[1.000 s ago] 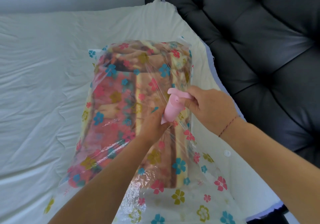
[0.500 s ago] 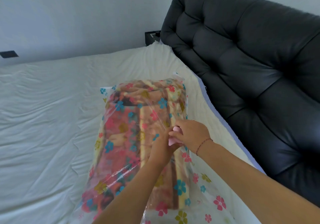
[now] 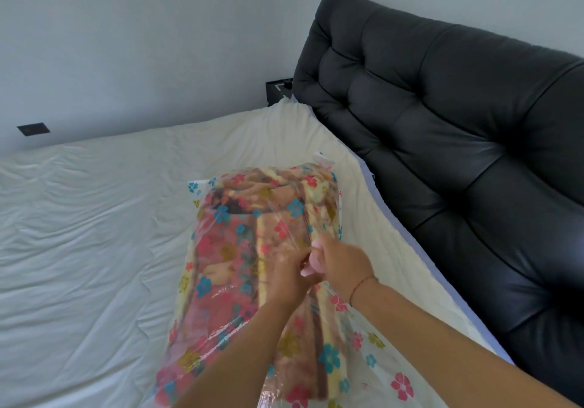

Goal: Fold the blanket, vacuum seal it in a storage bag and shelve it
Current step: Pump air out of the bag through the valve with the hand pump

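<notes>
Head view: the bag point(image 3: 373, 355) lies lengthwise on the bed point(image 3: 94, 249), close to the headboard point(image 3: 442, 154), with the folded blanket point(image 3: 227, 281) inside it. Both hands meet on top at a pink pump point(image 3: 312, 262). The right hand point(image 3: 346, 265) has its grip curled round the pump's upper part. The left hand point(image 3: 289, 281) seems to pinch its lower end, though blur hides detail. The step is likely drawing the air out. Seat the pump square, brace its base firmly, and stroke fully and evenly so no air leaks back.
</notes>
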